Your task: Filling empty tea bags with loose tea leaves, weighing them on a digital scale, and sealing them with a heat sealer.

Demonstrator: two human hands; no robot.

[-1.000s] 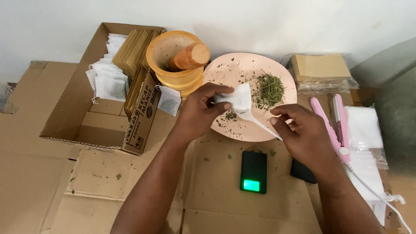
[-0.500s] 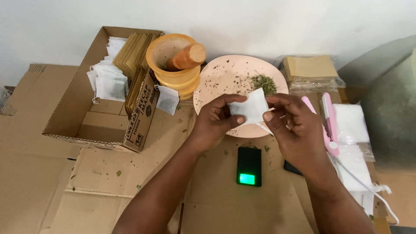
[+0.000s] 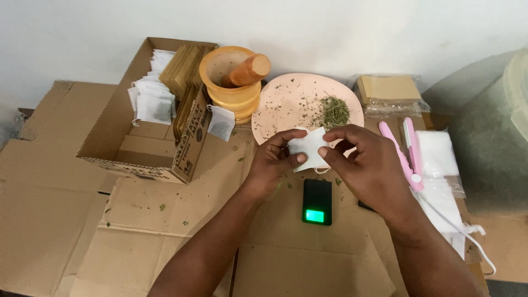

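Observation:
Both of my hands pinch a small white paper sachet (image 3: pixel 308 147) just above the near edge of a pink plate (image 3: pixel 286 107). My left hand (image 3: pixel 275 159) grips its left side and my right hand (image 3: pixel 360 162) grips its right side. A pile of dried green herbs (image 3: pixel 334 111) lies on the plate, with crumbs scattered around it. A small black pocket scale (image 3: pixel 317 201) with a lit green display sits on the cardboard directly below my hands.
An open cardboard box (image 3: pixel 140 151) at left holds filled white sachets (image 3: pixel 151 102) and brown envelopes. A wooden mortar and pestle (image 3: pixel 234 80) stands behind. A pink heat sealer (image 3: pixel 407 154), white bags (image 3: pixel 440 157) and bagged brown envelopes (image 3: pixel 388 91) lie at right.
My right hand left the white scoop and came to the sachet. Both hands brought the sachet down toward the scale. The scoop is no longer seen.

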